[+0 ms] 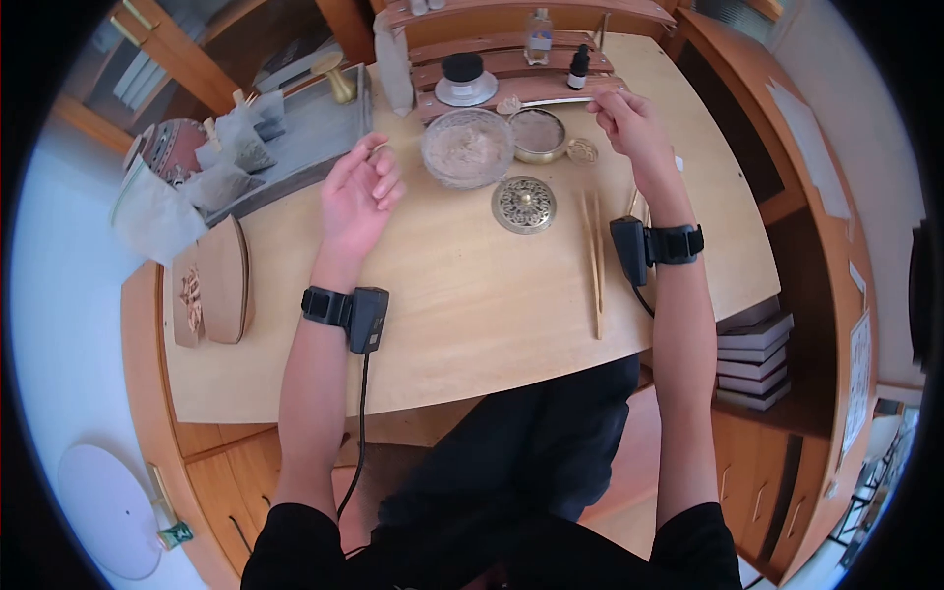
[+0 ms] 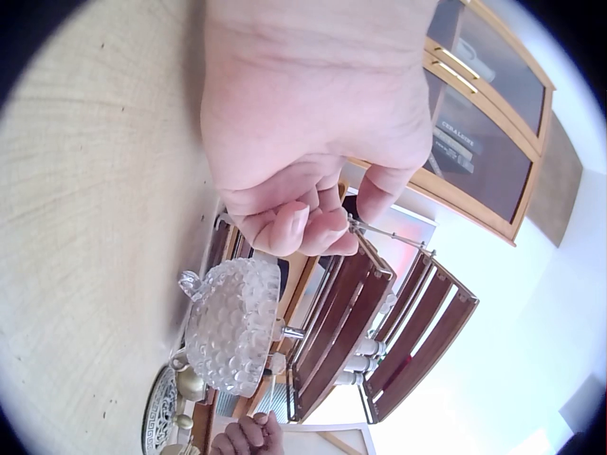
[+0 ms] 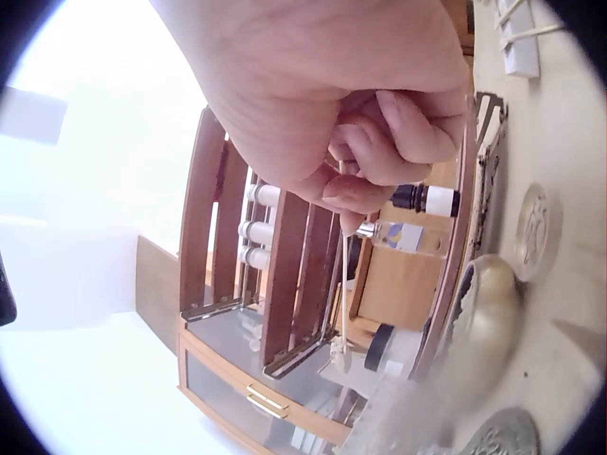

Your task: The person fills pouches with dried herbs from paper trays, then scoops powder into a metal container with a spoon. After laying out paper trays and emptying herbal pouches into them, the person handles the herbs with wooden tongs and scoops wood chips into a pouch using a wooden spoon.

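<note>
My right hand pinches a thin, light stick with a pale, lumpy end. In the head view this end hovers by the far rims of a textured glass bowl and a small brass pot. Both vessels hold greyish-pink powder. My left hand hangs in the air left of the glass bowl, fingers loosely curled, nothing in them. A pierced brass lid lies in front of the pot, and a small round patterned disc lies to its right.
Wooden tongs lie at the right. Behind the bowls, a slatted wooden rack bears a black-lidded jar, a clear bottle and a dark dropper bottle. A grey tray with bags and a pouch-like case are at left.
</note>
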The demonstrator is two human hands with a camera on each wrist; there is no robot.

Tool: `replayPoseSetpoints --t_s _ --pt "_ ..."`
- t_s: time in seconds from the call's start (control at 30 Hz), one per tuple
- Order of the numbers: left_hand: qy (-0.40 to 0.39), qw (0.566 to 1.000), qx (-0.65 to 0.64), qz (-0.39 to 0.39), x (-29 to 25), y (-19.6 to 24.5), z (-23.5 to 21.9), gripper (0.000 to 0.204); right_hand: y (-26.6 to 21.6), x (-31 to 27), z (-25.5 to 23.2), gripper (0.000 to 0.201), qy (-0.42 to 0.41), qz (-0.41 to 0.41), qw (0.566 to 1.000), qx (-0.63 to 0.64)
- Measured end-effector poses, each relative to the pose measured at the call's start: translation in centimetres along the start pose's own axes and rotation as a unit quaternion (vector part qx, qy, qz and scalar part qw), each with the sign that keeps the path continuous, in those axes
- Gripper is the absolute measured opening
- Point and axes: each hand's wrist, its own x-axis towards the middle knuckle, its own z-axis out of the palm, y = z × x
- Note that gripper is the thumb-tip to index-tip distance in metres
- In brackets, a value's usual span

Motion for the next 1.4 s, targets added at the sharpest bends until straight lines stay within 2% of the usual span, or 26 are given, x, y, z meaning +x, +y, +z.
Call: replayPoseSetpoints --t_s 0.1,0.17,0.3,0.4,0.47,0.5,0.57,0.6,0.67,0.8,0.9,1.0,1.07,1.2,1.27,1.4 --pt "-0.008 1.000 -0.003 0.001 0.0 -0.1 0.1 0.027 -0.3 -0.6 1.6 0.028 -0.028 -0.016 0.999 0.000" --pt "-0.017 1.000 -0.005 0.002 0.0 -0.1 0.0 0.027 -0.4 -1.1 2.8 0.028 -0.086 -0.085 0.992 -0.039" --pt "-0.012 1.000 -0.006 -0.002 0.1 -0.1 -0.2 0.027 0.2 -1.3 3.5 0.028 -0.154 -0.149 0.974 -0.075" --pt "-0.007 1.000 -0.006 -0.002 0.2 -0.1 -0.1 0.027 0.3 -1.0 2.9 0.027 -0.130 -0.158 0.977 -0.065" --pt "-0.004 1.000 -0.006 0.003 0.1 -0.2 -0.1 0.026 -0.1 -0.8 2.1 0.030 -0.067 -0.144 0.986 -0.058" --pt "-0.003 1.000 -0.006 0.001 0.1 -0.3 -0.1 0.026 -0.1 -0.5 1.5 0.030 -0.067 -0.151 0.984 -0.065" --pt "-0.007 1.000 -0.010 0.011 0.3 -0.2 0.0 0.026 0.2 0.0 0.6 0.032 0.011 -0.136 0.990 -0.033" --pt "0.005 1.000 -0.004 0.008 0.3 -0.3 0.1 0.026 0.3 0.2 0.2 0.032 0.008 -0.142 0.989 -0.041" --pt "0.014 1.000 -0.003 0.009 0.2 -0.4 0.3 0.026 0.6 0.5 -0.4 0.035 0.054 -0.171 0.979 -0.092" --pt "0.008 1.000 0.001 0.003 0.2 -0.5 0.2 0.026 1.6 1.2 -1.0 0.034 0.082 -0.171 0.964 -0.188" --pt "0.005 1.000 0.000 -0.001 0.1 -0.5 0.2 0.027 2.2 1.3 -0.8 0.035 0.052 -0.169 0.960 -0.217" --pt "0.008 1.000 -0.007 0.001 0.0 -0.4 0.3 0.025 2.2 1.0 -0.3 0.035 0.003 -0.137 0.959 -0.249" --pt "0.007 1.000 -0.013 0.004 0.2 -0.5 0.3 0.024 2.0 0.7 0.0 0.035 -0.022 -0.089 0.978 -0.187" --pt "0.000 1.000 -0.004 0.000 0.0 -0.4 0.4 0.027 2.3 1.0 -0.2 0.034 -0.031 -0.043 0.988 -0.146" --pt "0.006 1.000 0.003 0.000 0.0 -0.3 0.5 0.027 2.1 1.0 -0.2 0.032 -0.022 0.002 0.993 -0.116" --pt "0.010 1.000 0.006 -0.004 0.1 -0.4 0.3 0.027 1.7 0.8 -0.5 0.029 0.000 0.043 0.995 -0.094"
